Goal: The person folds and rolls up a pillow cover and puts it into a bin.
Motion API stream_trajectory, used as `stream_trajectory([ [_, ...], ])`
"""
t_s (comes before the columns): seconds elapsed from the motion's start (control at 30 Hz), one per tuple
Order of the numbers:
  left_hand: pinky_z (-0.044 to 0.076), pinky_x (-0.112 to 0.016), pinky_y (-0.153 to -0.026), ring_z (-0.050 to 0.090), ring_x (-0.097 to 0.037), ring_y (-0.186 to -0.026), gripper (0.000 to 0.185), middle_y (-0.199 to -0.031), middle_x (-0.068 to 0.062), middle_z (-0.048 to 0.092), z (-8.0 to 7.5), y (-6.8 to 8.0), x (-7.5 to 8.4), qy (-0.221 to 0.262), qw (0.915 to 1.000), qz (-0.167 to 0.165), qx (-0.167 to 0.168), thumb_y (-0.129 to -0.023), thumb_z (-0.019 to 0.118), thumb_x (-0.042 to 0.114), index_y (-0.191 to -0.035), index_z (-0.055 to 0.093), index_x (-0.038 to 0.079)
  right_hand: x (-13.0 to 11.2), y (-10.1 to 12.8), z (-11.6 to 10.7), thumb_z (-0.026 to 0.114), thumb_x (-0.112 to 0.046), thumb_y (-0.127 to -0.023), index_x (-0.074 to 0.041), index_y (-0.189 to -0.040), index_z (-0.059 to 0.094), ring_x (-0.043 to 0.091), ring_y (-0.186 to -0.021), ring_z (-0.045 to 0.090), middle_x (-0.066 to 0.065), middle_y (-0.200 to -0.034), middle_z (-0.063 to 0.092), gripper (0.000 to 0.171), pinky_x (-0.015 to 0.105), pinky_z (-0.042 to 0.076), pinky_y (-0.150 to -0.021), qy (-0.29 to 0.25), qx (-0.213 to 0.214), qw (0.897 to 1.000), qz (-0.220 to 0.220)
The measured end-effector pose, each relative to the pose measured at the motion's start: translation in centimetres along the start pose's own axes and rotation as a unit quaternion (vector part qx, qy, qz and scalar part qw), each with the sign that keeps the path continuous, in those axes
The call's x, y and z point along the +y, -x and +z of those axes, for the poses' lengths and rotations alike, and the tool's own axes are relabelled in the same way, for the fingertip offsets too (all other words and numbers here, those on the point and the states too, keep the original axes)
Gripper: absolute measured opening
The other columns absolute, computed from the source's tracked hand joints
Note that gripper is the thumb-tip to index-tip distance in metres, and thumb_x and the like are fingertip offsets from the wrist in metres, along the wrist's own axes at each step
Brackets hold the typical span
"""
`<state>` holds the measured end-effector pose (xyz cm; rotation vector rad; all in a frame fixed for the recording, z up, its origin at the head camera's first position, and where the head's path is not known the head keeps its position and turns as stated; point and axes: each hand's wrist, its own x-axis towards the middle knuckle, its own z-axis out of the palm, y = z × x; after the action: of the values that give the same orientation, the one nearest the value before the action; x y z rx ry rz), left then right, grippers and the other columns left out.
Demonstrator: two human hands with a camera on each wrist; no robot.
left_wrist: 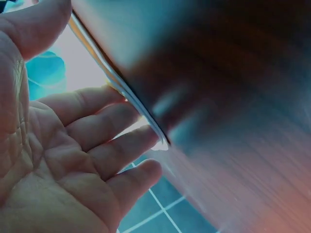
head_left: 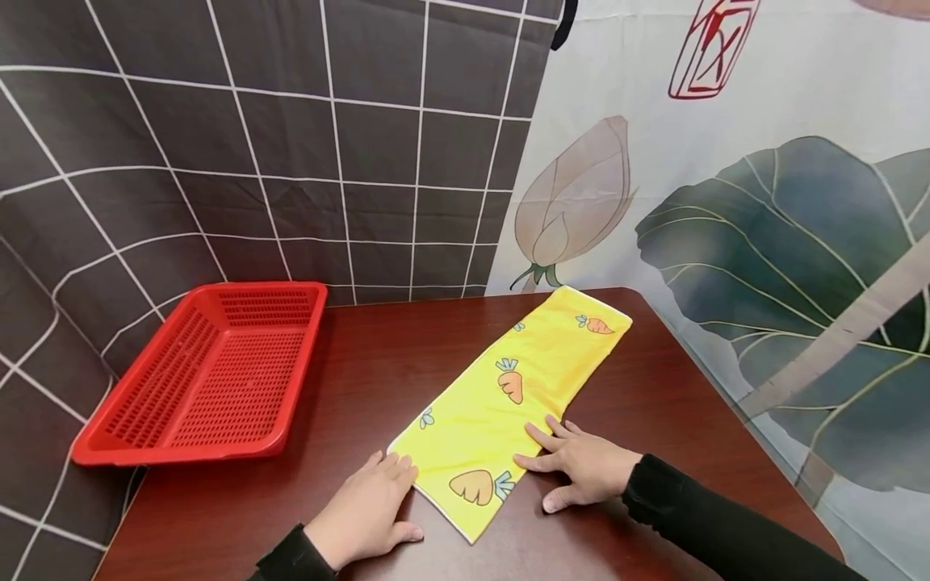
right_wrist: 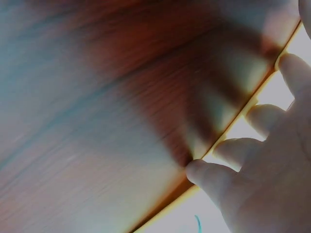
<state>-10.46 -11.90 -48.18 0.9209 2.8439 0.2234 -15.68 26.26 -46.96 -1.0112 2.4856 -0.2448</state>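
A yellow folded cloth (head_left: pixel 541 371) printed with carrots lies flat on the dark red-brown table (head_left: pixel 356 363), slanting from near the front up to the far right. At its left near corner, my left hand (head_left: pixel 366 510) rests with straight fingers touching the edge. My right hand (head_left: pixel 584 468) has its fingers spread, their tips on the cloth's right edge and the thumb out on the wood. In the left wrist view, the left fingers (left_wrist: pixel 104 126) reach the cloth's layered edge. The right fingertips (right_wrist: pixel 197 170) meet the edge in the right wrist view, where the cloth is overexposed.
A red plastic basket (head_left: pixel 299 379) with perforated sides stands at the table's left. Behind it hangs a dark grey curtain (head_left: pixel 283 145) with a white grid. A pale curtain (head_left: pixel 654 153) with lotus leaves and a bud hangs at the back right.
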Motion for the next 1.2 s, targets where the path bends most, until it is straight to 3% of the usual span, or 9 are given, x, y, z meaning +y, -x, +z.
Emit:
stream_trajectory([
  [0.2, 0.050, -0.051, -0.115, 0.068, -0.030, -0.129, 0.067, -0.134, -0.010, 0.075, 0.4, 0.3, 1.0, -0.031, 0.9973, 0.051, 0.044, -0.082, 0.086, 0.053, -0.131, 0.072, 0.008, 0.4, 1.8, 0.4, 0.068, -0.065, -0.093, -0.042, -0.158, 0.049, 0.058, -0.159, 0.024, 0.015, -0.175, 0.032, 0.071, 0.072, 0.032, -0.122, 0.003, 0.001, 1.000, 0.019],
  [0.37, 0.052, -0.046, -0.112, 0.068, -0.024, -0.127, 0.054, -0.132, -0.002, 0.076, 0.4, 0.3, 1.3, -0.025, 0.9970, 0.066, 0.032, -0.085, 0.087, 0.045, -0.129, 0.074, 0.017, 0.2, 2.9, 0.9, 0.065, -0.070, -0.093, -0.040, -0.155, 0.054, 0.058, -0.156, 0.032, 0.017, -0.172, 0.038, 0.069, 0.072, 0.033, -0.121, 0.011, 0.013, 1.000, 0.018],
  [0.47, 0.054, -0.044, -0.109, 0.069, -0.022, -0.126, 0.044, -0.132, 0.000, 0.076, 0.5, 0.2, 1.1, -0.025, 0.9965, 0.074, 0.028, -0.087, 0.086, 0.038, -0.126, 0.076, 0.020, -0.8, 2.9, 1.3, 0.062, -0.069, -0.095, -0.035, -0.147, 0.065, 0.054, -0.149, 0.046, 0.020, -0.163, 0.051, 0.061, 0.069, 0.039, -0.118, 0.050, 0.064, 0.997, -0.003],
  [0.6, 0.057, -0.038, -0.099, 0.071, -0.017, -0.114, 0.032, -0.126, 0.003, 0.079, 0.6, -0.1, 0.7, -0.046, 0.9925, 0.100, 0.053, -0.084, 0.087, 0.030, -0.114, 0.079, 0.023, -4.5, 1.6, 2.3, 0.074, -0.052, -0.097, -0.025, -0.114, 0.082, 0.019, -0.109, 0.073, 0.002, -0.117, 0.077, 0.032, 0.040, 0.058, -0.096, 0.126, 0.227, 0.963, -0.071],
  [0.7, 0.057, -0.032, -0.091, 0.070, -0.012, -0.103, 0.027, -0.118, 0.007, 0.080, 0.6, -0.5, 0.2, -0.063, 0.9872, 0.122, 0.080, -0.081, 0.088, 0.028, -0.106, 0.079, 0.026, -8.4, 0.3, 2.9, 0.084, -0.038, -0.090, -0.026, -0.081, 0.072, -0.003, -0.068, 0.053, -0.017, -0.074, 0.061, 0.019, 0.016, 0.045, -0.068, 0.136, 0.306, 0.935, -0.120],
  [0.73, 0.056, -0.030, -0.087, 0.069, -0.011, -0.098, 0.025, -0.113, 0.009, 0.080, 0.7, -0.6, 0.0, -0.066, 0.9853, 0.129, 0.090, -0.080, 0.088, 0.027, -0.102, 0.078, 0.026, -9.6, 0.0, 3.0, 0.085, -0.038, -0.089, -0.028, -0.076, 0.067, -0.006, -0.063, 0.044, -0.020, -0.068, 0.053, 0.024, 0.012, 0.038, -0.064, 0.133, 0.302, 0.936, -0.126],
  [0.8, 0.054, -0.026, -0.080, 0.066, -0.009, -0.090, 0.022, -0.100, 0.013, 0.078, 0.8, -0.8, -0.2, -0.069, 0.9820, 0.140, 0.106, -0.079, 0.089, 0.025, -0.097, 0.077, 0.027, -11.6, -0.5, 3.2, 0.082, -0.040, -0.091, -0.029, -0.071, 0.060, -0.006, -0.059, 0.034, -0.021, -0.062, 0.043, 0.032, 0.010, 0.029, -0.059, 0.119, 0.254, 0.954, -0.106],
  [0.93, 0.048, -0.023, -0.069, 0.058, -0.007, -0.081, 0.021, -0.081, 0.015, 0.063, 0.9, -1.2, -0.3, -0.058, 0.9807, 0.146, 0.117, -0.079, 0.089, 0.023, -0.088, 0.071, 0.027, -13.1, -1.6, 5.0, 0.077, -0.046, -0.091, -0.026, -0.064, 0.058, -0.001, -0.055, 0.034, -0.017, -0.056, 0.042, 0.038, 0.016, 0.026, -0.054, 0.125, 0.153, 0.980, -0.027],
  [1.2, 0.052, -0.023, -0.073, 0.062, -0.005, -0.089, 0.014, -0.093, 0.014, 0.071, 0.6, -1.8, -0.9, -0.019, 0.9898, 0.114, 0.082, -0.087, 0.085, 0.023, -0.098, 0.077, 0.026, -8.6, -4.9, 12.5, 0.077, -0.050, -0.087, -0.032, -0.059, 0.058, 0.000, -0.056, 0.036, -0.016, -0.060, 0.048, 0.038, 0.023, 0.029, -0.050, 0.172, 0.169, 0.970, -0.036],
])
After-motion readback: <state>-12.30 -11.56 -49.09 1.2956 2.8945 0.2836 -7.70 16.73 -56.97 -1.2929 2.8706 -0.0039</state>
